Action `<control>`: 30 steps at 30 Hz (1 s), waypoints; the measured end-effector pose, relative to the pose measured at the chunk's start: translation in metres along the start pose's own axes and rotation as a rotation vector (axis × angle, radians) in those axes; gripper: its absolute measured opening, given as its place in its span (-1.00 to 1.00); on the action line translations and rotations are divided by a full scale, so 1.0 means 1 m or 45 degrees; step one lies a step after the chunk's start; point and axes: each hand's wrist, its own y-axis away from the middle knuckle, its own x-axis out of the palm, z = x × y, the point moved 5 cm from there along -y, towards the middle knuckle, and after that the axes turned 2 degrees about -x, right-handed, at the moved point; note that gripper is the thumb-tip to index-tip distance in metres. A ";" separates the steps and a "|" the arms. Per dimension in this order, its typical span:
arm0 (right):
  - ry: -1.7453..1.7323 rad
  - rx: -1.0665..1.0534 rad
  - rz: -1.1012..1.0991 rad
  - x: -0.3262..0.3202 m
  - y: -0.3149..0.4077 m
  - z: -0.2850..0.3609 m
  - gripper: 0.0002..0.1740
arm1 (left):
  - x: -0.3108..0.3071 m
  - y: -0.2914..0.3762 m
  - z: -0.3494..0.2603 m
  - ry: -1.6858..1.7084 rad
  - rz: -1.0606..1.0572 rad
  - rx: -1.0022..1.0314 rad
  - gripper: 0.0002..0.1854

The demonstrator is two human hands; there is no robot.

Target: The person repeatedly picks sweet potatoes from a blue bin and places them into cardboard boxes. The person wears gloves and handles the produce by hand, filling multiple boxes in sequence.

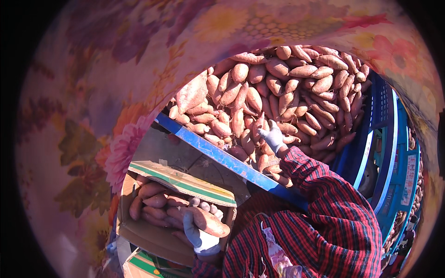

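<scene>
My left hand (202, 232), in a white and grey glove, holds a long sweet potato (208, 221) over the right end of an open cardboard box (146, 236). More sweet potatoes (154, 200) lie inside that box. My right hand (273, 136), gloved the same way, reaches into a large heap of sweet potatoes (295, 87) and touches the near part of it. Its thumb and a finger are spread; whether it grips one is not clear. A very large, pale-lit sweet potato (192, 92) lies at the heap's left edge.
A blue metal side rail (222, 156) runs between the heap and the box. Blue slatted vehicle sides (389, 153) stand at the right, with more produce beyond. Another carton (146, 266) lies below the box. Flowered fabric (104, 104) frames and blocks much of the view.
</scene>
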 end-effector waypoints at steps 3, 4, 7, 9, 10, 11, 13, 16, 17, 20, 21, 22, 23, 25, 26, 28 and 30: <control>0.354 0.416 0.034 0.035 -0.007 -0.010 0.11 | -0.008 -0.006 0.007 -0.046 -0.081 -0.026 -0.55; 0.403 0.538 0.046 0.039 -0.003 0.008 0.14 | -0.012 -0.008 0.009 -0.054 -0.070 -0.016 -0.54; 0.485 0.648 0.032 0.050 -0.008 0.015 0.08 | -0.013 -0.011 0.011 -0.138 -0.021 0.022 -0.53; 0.489 0.632 0.193 0.046 -0.015 0.017 0.02 | -0.016 -0.011 0.010 -0.181 -0.021 0.041 -0.51; 0.473 0.553 0.167 0.045 -0.017 0.013 -0.03 | -0.020 -0.010 0.011 -0.186 -0.037 0.044 -0.50; 0.427 0.496 0.223 0.051 -0.017 0.001 -0.02 | -0.023 -0.010 0.011 -0.191 -0.054 0.046 -0.49; 0.335 0.372 0.325 0.055 -0.018 -0.015 -0.01 | -0.020 -0.012 0.013 -0.111 -0.040 0.009 -0.48; -0.053 0.060 0.327 0.052 0.000 0.016 0.06 | -0.025 -0.012 0.009 -0.086 -0.044 0.045 -0.47; -0.224 -0.102 0.323 0.049 0.008 0.039 0.06 | -0.028 -0.010 0.008 -0.095 -0.053 0.066 -0.47; 0.221 -0.717 0.545 0.058 0.017 0.101 -0.04 | -0.023 -0.015 0.006 -0.080 0.028 0.060 -0.48; 0.191 -0.745 0.700 0.066 0.015 0.116 -0.05 | -0.019 -0.015 0.007 -0.078 0.035 0.059 -0.48; 0.283 -0.713 0.866 0.074 0.012 0.137 -0.07 | -0.018 -0.014 0.008 -0.071 0.037 0.063 -0.48; 0.374 -0.675 1.026 0.080 0.008 0.153 -0.08 | -0.017 -0.013 0.009 -0.068 0.041 0.064 -0.48; 0.829 -1.006 0.965 0.097 0.009 0.160 -0.20 | -0.022 -0.012 0.008 -0.090 0.035 0.006 -0.49; 0.885 -1.001 0.932 0.102 0.007 0.162 -0.19 | -0.026 -0.015 0.007 -0.088 0.061 -0.021 -0.51; 0.906 -0.812 0.994 0.111 0.009 0.158 -0.15 | -0.025 -0.011 0.008 -0.060 0.012 0.016 -0.53; 0.868 -0.654 1.054 0.113 0.015 0.153 -0.11 | -0.029 -0.006 0.007 -0.020 0.046 -0.011 -0.52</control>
